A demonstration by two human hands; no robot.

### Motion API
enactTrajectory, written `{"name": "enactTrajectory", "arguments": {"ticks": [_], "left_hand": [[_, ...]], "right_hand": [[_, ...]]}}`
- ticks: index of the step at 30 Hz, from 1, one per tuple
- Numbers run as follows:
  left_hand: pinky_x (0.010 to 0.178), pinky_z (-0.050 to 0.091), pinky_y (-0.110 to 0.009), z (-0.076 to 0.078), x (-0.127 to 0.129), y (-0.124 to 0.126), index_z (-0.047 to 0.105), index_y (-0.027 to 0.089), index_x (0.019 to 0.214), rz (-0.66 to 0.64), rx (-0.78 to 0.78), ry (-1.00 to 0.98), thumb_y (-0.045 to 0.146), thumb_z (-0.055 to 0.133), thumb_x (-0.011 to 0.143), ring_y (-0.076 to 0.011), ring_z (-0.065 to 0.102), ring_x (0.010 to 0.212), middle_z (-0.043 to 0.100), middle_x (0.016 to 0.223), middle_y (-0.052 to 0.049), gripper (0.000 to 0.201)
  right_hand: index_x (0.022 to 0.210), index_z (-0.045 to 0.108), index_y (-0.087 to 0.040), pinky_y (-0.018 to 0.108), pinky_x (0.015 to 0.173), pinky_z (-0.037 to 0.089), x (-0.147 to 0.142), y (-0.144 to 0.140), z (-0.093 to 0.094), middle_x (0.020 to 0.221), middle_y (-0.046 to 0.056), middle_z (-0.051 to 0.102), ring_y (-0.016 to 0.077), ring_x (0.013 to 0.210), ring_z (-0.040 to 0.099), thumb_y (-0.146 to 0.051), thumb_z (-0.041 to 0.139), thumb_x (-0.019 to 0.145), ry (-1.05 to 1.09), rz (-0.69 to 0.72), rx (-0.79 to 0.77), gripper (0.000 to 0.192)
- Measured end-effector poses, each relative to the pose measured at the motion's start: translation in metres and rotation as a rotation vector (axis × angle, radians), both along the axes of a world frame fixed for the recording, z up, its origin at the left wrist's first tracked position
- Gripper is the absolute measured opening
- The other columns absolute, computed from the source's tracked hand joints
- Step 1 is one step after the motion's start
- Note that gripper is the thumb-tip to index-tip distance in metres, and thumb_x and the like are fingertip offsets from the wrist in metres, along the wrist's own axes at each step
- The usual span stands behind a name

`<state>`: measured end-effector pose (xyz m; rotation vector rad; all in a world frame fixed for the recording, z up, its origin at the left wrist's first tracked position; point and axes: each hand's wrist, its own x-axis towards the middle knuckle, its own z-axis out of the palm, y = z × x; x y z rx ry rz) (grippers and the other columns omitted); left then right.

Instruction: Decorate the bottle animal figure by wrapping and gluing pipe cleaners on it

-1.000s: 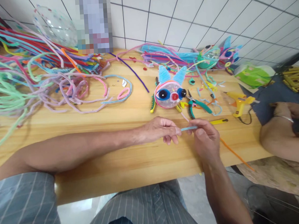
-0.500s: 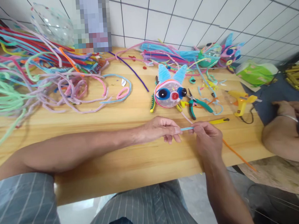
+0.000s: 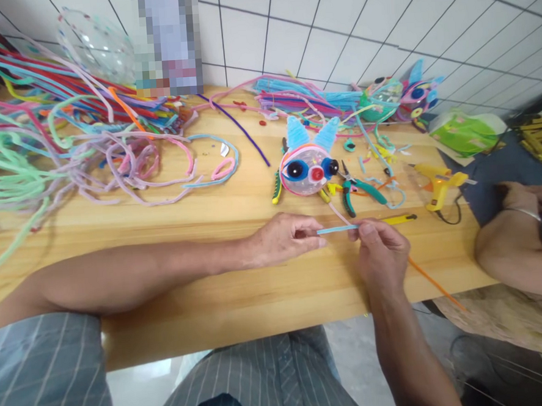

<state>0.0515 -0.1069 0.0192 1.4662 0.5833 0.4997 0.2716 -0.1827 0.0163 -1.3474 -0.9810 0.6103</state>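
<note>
A short light-blue pipe cleaner (image 3: pixel 337 229) is pinched at its right end between the thumb and fingers of my right hand (image 3: pixel 381 245). Its left end reaches between the thumb and fingers of my left hand (image 3: pixel 285 239), which are parted around it. Just beyond both hands sits a clear ball head (image 3: pixel 313 177) with blue fuzzy ears, black-and-blue eyes and a red nose. Green-handled pliers (image 3: pixel 364 192) lie to its right. An orange pipe cleaner (image 3: pixel 436 283) runs from behind my right wrist past the table's front edge.
Tangled pipe cleaners (image 3: pixel 85 165) cover the table's left side. Further right are a yellow glue gun (image 3: pixel 437 185), a yellow cutter (image 3: pixel 398 219) and another person's arm (image 3: pixel 507 243). Bundled pipe cleaners (image 3: pixel 305 97) and another decorated ball (image 3: pixel 418 95) stand along the tiled wall.
My left thumb and fingers have parted and drawn back slightly left, baring more of the blue pipe cleaner. My right hand has shifted a little to the right.
</note>
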Motion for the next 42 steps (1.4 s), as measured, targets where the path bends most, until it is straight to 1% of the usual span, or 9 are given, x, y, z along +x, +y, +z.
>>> {"name": "enactTrajectory", "arguments": {"ticks": [5,12,16,18,26,32,37,39,42], "left_hand": [[0.068,0.044,-0.022,0.0,-0.006,0.001,0.077,0.016,0.089,0.019,0.365,0.056,0.023,0.057,0.104,-0.0099,0.062,0.069,0.076,0.082,-0.002,0.026],[0.068,0.042,-0.025,0.002,-0.009,0.005,0.07,0.018,0.078,0.029,0.529,0.167,0.03,0.049,0.108,-0.012,0.058,0.064,0.069,0.073,-0.002,0.039],[0.067,0.042,-0.025,0.003,-0.006,0.003,0.078,0.017,0.097,0.067,0.543,0.203,0.037,0.069,0.1,-0.0129,0.058,0.066,0.072,0.077,-0.002,0.022],[0.07,0.045,-0.025,0.003,-0.005,0.002,0.079,0.017,0.11,0.086,0.508,0.178,0.043,0.076,0.096,-0.0136,0.062,0.071,0.076,0.085,-0.003,0.029],[0.067,0.044,-0.021,0.0,-0.008,0.002,0.08,0.017,0.092,0.037,0.419,0.079,0.03,0.057,0.107,-0.0105,0.062,0.065,0.072,0.073,0.0,0.03],[0.069,0.046,-0.022,-0.004,-0.008,0.006,0.08,0.018,0.087,0.081,0.445,0.123,0.027,0.06,0.106,-0.0122,0.065,0.067,0.077,0.077,-0.002,0.029],[0.07,0.045,-0.023,-0.007,-0.009,0.006,0.076,0.018,0.082,0.045,0.617,0.206,0.026,0.058,0.107,-0.0127,0.066,0.069,0.077,0.078,-0.004,0.032],[0.067,0.043,-0.023,-0.01,-0.009,0.005,0.075,0.018,0.082,0.056,0.679,0.191,0.028,0.057,0.109,-0.0119,0.063,0.064,0.074,0.073,-0.002,0.034],[0.064,0.043,-0.023,-0.015,-0.008,0.004,0.076,0.017,0.085,0.095,0.76,0.09,0.036,0.056,0.113,-0.0113,0.064,0.061,0.073,0.07,-0.001,0.039]], "right_hand": [[0.078,0.083,-0.027,0.036,0.069,0.055,-0.001,-0.002,-0.001,0.079,0.001,0.08,0.0166,0.062,0.064,-0.049,0.09,0.082,-0.035,0.006,-0.006,0.024],[0.075,0.084,-0.027,0.036,0.068,0.054,-0.005,-0.003,0.002,0.076,0.001,0.08,0.0168,0.062,0.064,-0.041,0.089,0.081,0.043,0.029,-0.021,0.016],[0.082,0.086,-0.028,0.035,0.069,0.054,-0.006,-0.005,-0.001,0.078,0.0,0.079,0.0176,0.066,0.066,-0.042,0.087,0.086,-0.072,0.058,-0.036,0.015],[0.085,0.087,-0.029,0.035,0.07,0.054,-0.008,-0.007,-0.001,0.079,0.0,0.079,0.0184,0.069,0.067,-0.042,0.086,0.089,-0.16,0.085,-0.042,0.014],[0.088,0.088,-0.03,0.034,0.072,0.054,-0.015,-0.008,0.0,0.075,0.0,0.077,0.0177,0.07,0.066,-0.04,0.085,0.089,-0.095,0.16,-0.1,0.011],[0.078,0.085,-0.025,0.032,0.064,0.05,-0.003,-0.001,0.008,0.076,0.002,0.079,0.0154,0.062,0.062,-0.046,0.088,0.08,0.116,0.042,-0.112,0.021],[0.099,0.087,-0.029,0.034,0.076,0.056,-0.005,-0.009,0.027,0.087,0.001,0.081,0.0177,0.074,0.069,-0.036,0.084,0.087,-0.31,0.185,-0.138,0.015],[0.091,0.085,-0.028,0.033,0.074,0.056,-0.012,-0.011,0.03,0.082,0.0,0.08,0.0177,0.072,0.069,-0.033,0.082,0.088,-0.472,0.218,-0.124,0.007],[0.08,0.08,-0.027,0.032,0.071,0.055,-0.021,-0.012,0.029,0.077,-0.001,0.078,0.018,0.07,0.069,-0.035,0.076,0.092,-0.526,0.18,-0.144,0.015]]}}
